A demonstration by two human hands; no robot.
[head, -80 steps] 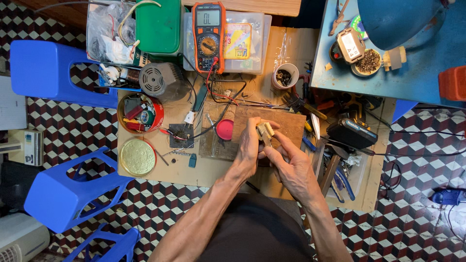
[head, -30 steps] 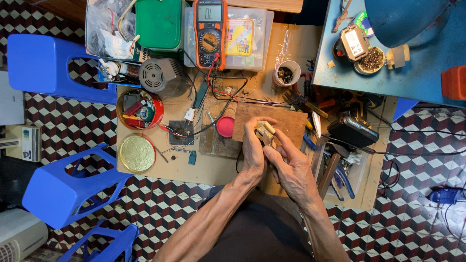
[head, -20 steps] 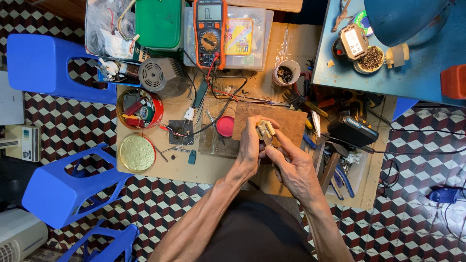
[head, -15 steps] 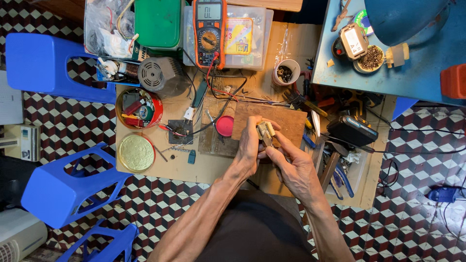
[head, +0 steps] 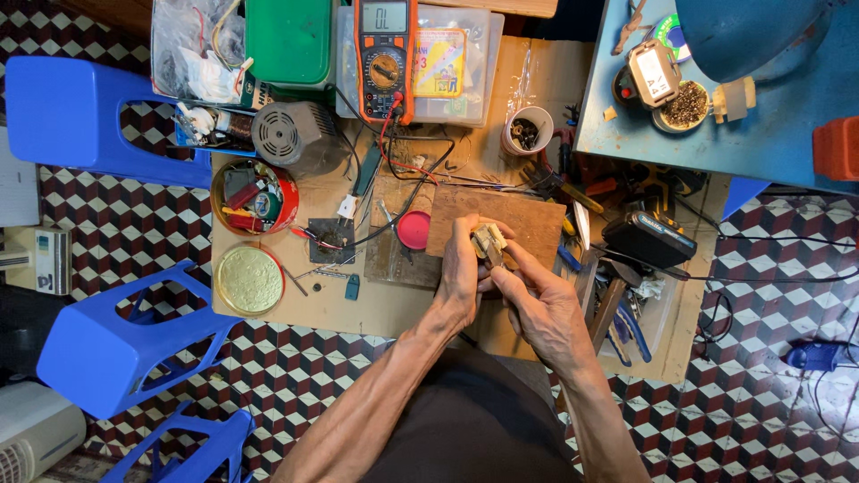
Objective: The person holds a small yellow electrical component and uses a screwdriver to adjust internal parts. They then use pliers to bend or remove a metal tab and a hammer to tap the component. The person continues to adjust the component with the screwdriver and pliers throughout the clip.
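Note:
Both my hands meet over a brown wooden board [head: 528, 219] on the low workbench. My left hand [head: 461, 277] grips a small beige and metal part [head: 489, 241] from the left. My right hand [head: 541, 304] pinches the same part from below right, fingertips on its lower edge. The part is held a little above the board. A red round lid [head: 413, 230] lies just left of my left hand.
An orange multimeter [head: 383, 54] with red and black leads sits at the back, beside a grey motor [head: 291, 134] and a red tin of parts [head: 254, 197]. A gold lid [head: 248, 280], a white cup [head: 526, 131], a black battery [head: 649, 240] and blue stools [head: 116, 349] surround the bench.
My hands have stayed over the board, with small shifts of the fingers around the part; the part has turned slightly in my grip.

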